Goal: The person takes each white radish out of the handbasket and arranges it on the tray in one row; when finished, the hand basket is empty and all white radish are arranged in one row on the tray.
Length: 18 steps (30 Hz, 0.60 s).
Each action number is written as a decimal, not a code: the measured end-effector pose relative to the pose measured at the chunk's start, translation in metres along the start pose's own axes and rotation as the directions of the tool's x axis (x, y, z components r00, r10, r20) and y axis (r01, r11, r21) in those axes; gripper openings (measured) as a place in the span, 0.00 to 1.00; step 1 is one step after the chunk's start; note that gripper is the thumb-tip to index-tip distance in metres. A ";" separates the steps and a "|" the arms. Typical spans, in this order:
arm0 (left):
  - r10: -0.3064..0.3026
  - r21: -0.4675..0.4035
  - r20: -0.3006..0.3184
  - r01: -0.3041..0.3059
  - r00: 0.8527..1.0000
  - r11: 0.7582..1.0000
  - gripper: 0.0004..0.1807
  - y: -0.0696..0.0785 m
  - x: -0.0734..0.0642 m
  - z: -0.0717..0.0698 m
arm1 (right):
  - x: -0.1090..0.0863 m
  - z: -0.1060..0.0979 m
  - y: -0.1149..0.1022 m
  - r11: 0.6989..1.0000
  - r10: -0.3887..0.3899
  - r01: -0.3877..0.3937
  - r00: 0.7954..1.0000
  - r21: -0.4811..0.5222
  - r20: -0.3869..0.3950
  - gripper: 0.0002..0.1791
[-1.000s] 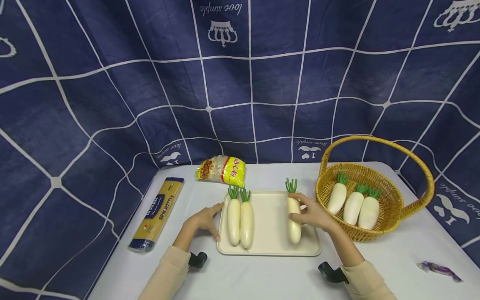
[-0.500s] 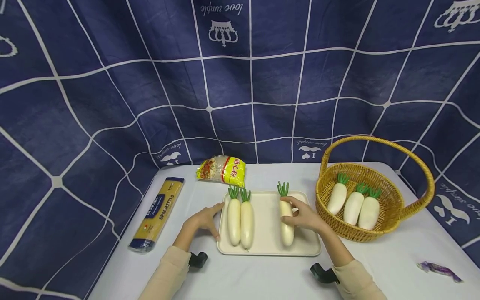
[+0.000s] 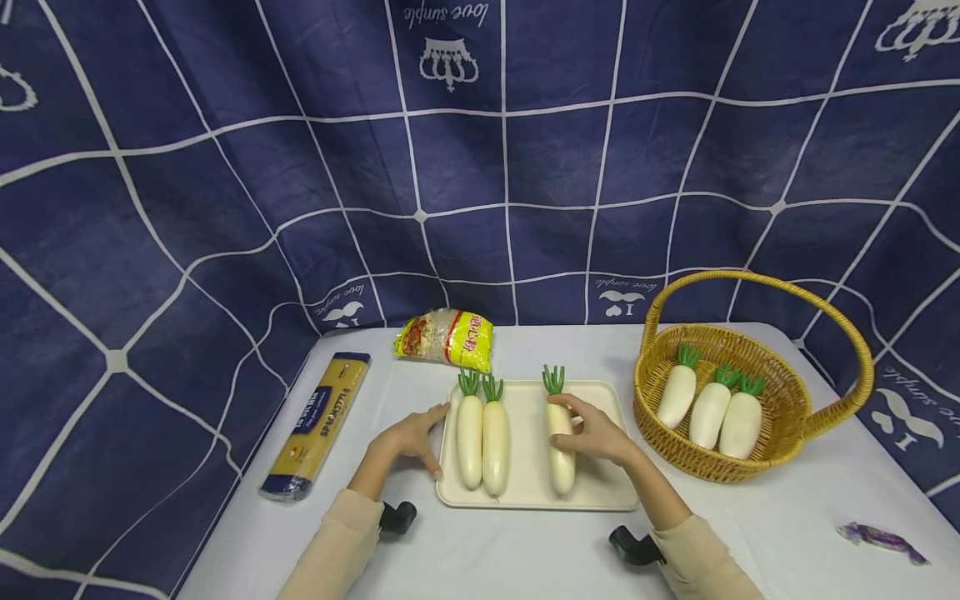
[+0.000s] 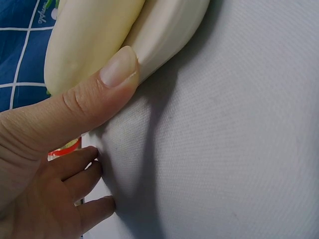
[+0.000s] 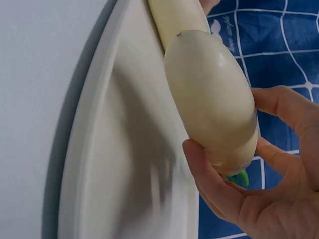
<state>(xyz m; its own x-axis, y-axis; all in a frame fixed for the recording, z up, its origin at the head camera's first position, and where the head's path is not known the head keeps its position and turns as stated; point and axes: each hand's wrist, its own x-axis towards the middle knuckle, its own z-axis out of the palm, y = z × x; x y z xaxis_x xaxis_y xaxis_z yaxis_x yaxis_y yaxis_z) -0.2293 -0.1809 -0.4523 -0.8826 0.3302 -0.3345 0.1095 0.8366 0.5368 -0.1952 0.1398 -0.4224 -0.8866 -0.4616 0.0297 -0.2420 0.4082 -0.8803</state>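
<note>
In the head view, my right hand (image 3: 600,433) holds a white radish (image 3: 561,471) with green stems, thumb on its near side and fingers on its far side. The radish is over the right half of a cream tray (image 3: 525,433); the right wrist view shows my fingers round the radish (image 5: 209,89), root end towards the camera. Two more white radishes (image 3: 470,442) lie side by side at the tray's left end. My left hand (image 3: 408,437) is spread at the tray's left edge. In the left wrist view its thumb (image 4: 94,94) touches the tray rim (image 4: 169,35).
A wicker basket (image 3: 693,462) with a tall handle stands to the right, holding three stubbier white radishes (image 3: 675,396). A spaghetti pack (image 3: 318,425) lies on the left, a yellow food bag (image 3: 446,339) behind the tray. A purple wrapped candy (image 3: 883,539) lies front right.
My right hand has moved left over the tray with the radish, nearer to the other two. The left hand has stayed at the tray's edge.
</note>
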 end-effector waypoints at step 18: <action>-0.020 -0.006 0.002 0.020 1.000 1.000 0.66 -0.001 0.002 0.001 | 0.017 0.027 0.029 0.999 0.010 -0.010 1.000 -0.038 -0.001 0.38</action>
<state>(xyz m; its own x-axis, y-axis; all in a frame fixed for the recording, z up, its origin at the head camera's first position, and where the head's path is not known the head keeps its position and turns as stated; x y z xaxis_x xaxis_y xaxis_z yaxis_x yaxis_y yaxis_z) -0.2309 -0.1802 -0.4542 -0.8838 0.3142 -0.3466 0.0889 0.8402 0.5349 -0.2073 0.1228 -0.4600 -0.8895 -0.4564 0.0218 -0.2479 0.4419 -0.8621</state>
